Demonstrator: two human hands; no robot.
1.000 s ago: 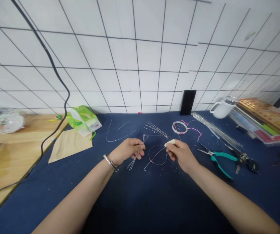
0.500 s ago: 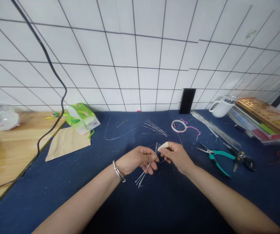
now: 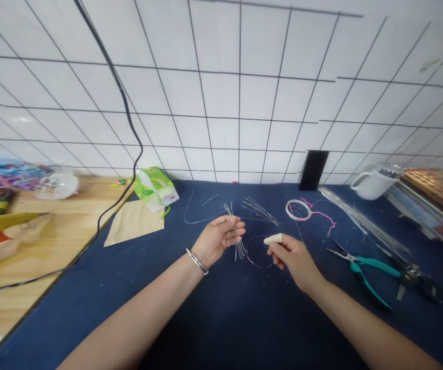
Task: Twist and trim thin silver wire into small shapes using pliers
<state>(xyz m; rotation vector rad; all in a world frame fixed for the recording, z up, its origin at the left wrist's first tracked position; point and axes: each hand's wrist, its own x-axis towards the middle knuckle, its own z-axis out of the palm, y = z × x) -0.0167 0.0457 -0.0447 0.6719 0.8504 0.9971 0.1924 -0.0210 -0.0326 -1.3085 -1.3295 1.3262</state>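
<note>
My left hand [image 3: 219, 237] is closed on a small bundle of thin metal wires [image 3: 238, 247], whose ends stick out above and below the fingers. My right hand [image 3: 291, 257], with a pale cover on one fingertip, is apart from the bundle. Its thumb and fingers are pinched together; I cannot make out anything between them. Between the hands is a fine wire loop [image 3: 250, 261] with several small pink beads. Whether the right fingers touch this loop is unclear. More loose wires [image 3: 260, 210] lie just beyond my left hand.
Right of the hands lie teal-handled pliers [image 3: 373, 264], a white ring [image 3: 298, 210] with pink beads and long wires [image 3: 364, 221]. A black upright block [image 3: 314, 170], a white mug [image 3: 373, 184] and books [image 3: 437, 198] stand behind. Brown paper [image 3: 134, 223] and a green packet [image 3: 154, 187] lie left.
My hands have drawn apart. The left hand has moved left and away from me with the wires, which now stand more upright. The view has turned a little left.
</note>
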